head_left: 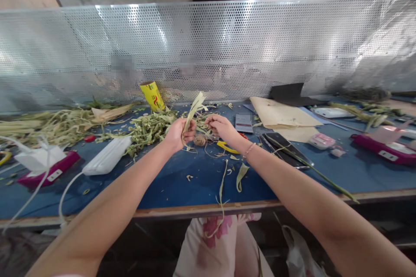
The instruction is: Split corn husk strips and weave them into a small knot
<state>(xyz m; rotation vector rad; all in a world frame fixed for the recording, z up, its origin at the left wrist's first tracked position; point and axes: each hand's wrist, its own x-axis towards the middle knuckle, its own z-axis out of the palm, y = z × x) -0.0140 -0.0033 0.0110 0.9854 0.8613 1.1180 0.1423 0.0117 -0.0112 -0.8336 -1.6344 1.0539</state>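
My left hand (178, 134) is closed around a pale green strip of dried leaf (195, 107), which stands upright with its frayed end above the fingers. To its right, my right hand (223, 127) has its fingers pinched together; whatever is between them is too small to make out. A small ball of brown twine (199, 140) lies on the table between the hands. Below the right wrist are the yellow handles of a tool (227, 147), partly hidden. A heap of curled green leaf pieces (151, 127) sits beside my left hand.
A yellow tube (152, 96) leans near the perforated metal screen (221, 43). A white power bank (107, 156) and a purple socket block (48, 169) stand at left. Brown paper (276, 112), a black phone (287, 150) and a long stem (325, 177) lie at right.
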